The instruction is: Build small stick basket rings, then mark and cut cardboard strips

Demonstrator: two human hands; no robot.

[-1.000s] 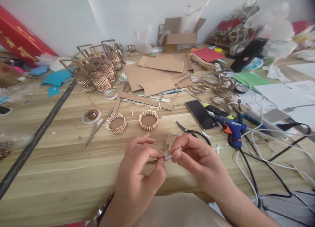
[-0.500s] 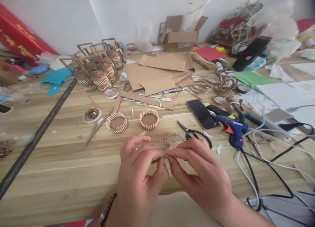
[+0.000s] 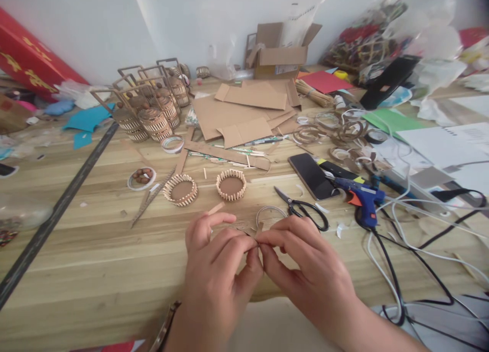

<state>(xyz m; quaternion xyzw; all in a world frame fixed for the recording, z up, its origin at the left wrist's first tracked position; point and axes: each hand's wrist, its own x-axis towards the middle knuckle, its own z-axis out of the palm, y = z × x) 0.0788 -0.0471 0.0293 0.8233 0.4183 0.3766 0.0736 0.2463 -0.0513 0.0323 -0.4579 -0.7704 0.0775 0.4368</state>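
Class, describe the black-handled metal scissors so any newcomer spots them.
On the pale wooden table, find the dark rectangular phone. Between it and the bare right hand lie the scissors; pointed metal blades distinguish them from the blue plastic glue gun.

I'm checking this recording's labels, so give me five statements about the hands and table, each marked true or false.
1. The left hand and right hand are close together. True; what they pinch is mostly hidden.
2. The right hand grips the scissors. False: the scissors lie on the table.
3. The glue gun is blue with an orange trigger. True.
4. The phone lies left of both round trays. False: it lies to their right.
5. Brown balls sit inside a white ring. True.
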